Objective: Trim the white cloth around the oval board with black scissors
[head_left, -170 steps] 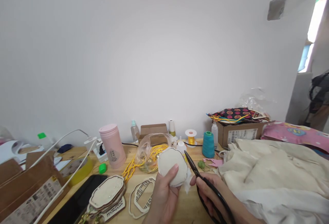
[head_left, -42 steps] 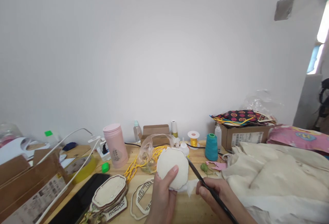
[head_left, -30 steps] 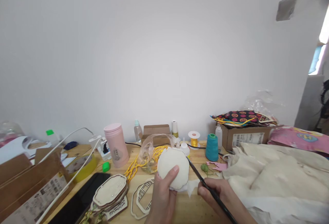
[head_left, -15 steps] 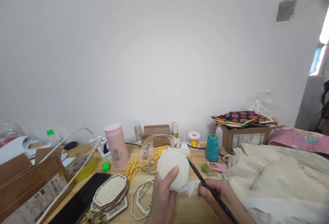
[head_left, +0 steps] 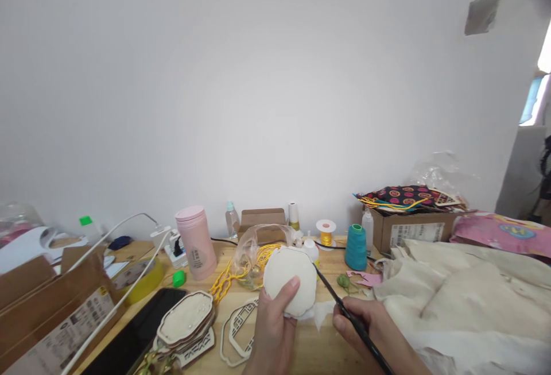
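Observation:
My left hand (head_left: 278,320) grips a cream scalloped panel (head_left: 290,278) upright, its thumb lying on the front face; the other fingers are behind it. In my right hand (head_left: 360,322) is a long slim black tool (head_left: 333,293), held like a pen. Its tapered tip lies at the panel's upper right edge; whether it touches I cannot tell. White cloth or paper (head_left: 319,313) shows below the panel. Left of my left hand lie a cut-out fretwork frame (head_left: 227,335) and a stack of similar pale scalloped pieces (head_left: 186,317).
Behind the panel are a plastic bag (head_left: 245,254) with yellow cords, a teal thread cone (head_left: 356,248) and a yellow thread spool (head_left: 326,238). Cream fabric (head_left: 465,294) covers the right side. A phone (head_left: 133,335), pink tumbler (head_left: 196,246) and cardboard box (head_left: 51,312) stand left.
My right hand and the black tool have shifted very slightly right. The left hand keeps the panel in nearly the same place.

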A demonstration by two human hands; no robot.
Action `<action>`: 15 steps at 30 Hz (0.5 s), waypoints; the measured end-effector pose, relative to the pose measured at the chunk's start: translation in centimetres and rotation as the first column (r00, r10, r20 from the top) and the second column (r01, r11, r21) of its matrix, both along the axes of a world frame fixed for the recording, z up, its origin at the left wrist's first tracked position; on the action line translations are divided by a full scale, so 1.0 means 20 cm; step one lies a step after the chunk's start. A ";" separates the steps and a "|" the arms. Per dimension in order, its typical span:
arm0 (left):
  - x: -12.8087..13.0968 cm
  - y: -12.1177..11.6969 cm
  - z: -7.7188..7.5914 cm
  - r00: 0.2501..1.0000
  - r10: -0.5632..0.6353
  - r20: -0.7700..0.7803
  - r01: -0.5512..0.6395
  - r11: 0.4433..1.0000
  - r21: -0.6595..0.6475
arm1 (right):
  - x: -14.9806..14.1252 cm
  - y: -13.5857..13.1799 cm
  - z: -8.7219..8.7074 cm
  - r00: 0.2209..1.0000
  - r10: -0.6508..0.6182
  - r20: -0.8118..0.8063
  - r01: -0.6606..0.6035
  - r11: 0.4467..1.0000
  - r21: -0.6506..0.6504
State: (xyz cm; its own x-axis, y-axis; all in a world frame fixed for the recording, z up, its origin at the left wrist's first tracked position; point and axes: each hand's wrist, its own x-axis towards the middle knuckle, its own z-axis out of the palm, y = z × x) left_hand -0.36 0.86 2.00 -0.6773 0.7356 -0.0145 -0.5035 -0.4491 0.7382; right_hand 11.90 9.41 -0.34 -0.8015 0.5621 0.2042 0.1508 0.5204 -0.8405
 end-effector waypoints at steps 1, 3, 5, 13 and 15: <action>0.00 0.00 0.00 1.000 -0.002 0.000 0.002 1.000 -0.001 | 0.00 0.00 0.00 1.000 -0.003 0.000 0.003 1.000 -0.003; 0.00 0.00 0.00 1.000 -0.007 -0.005 0.007 1.000 0.000 | 0.00 0.00 -0.01 1.000 -0.007 -0.001 0.007 1.000 -0.008; 0.00 0.00 0.00 1.000 -0.009 -0.009 0.009 1.000 -0.006 | 0.00 0.00 -0.02 1.000 -0.003 -0.012 0.003 1.000 -0.008; -0.01 0.00 -0.01 1.000 -0.015 -0.013 0.015 1.000 -0.008 | 0.01 0.00 -0.01 1.000 0.030 0.008 -0.029 0.999 -0.044; -0.01 0.00 0.00 1.000 -0.023 -0.014 0.023 1.000 -0.009 | 0.01 0.00 -0.01 0.999 0.030 0.012 -0.030 0.999 -0.030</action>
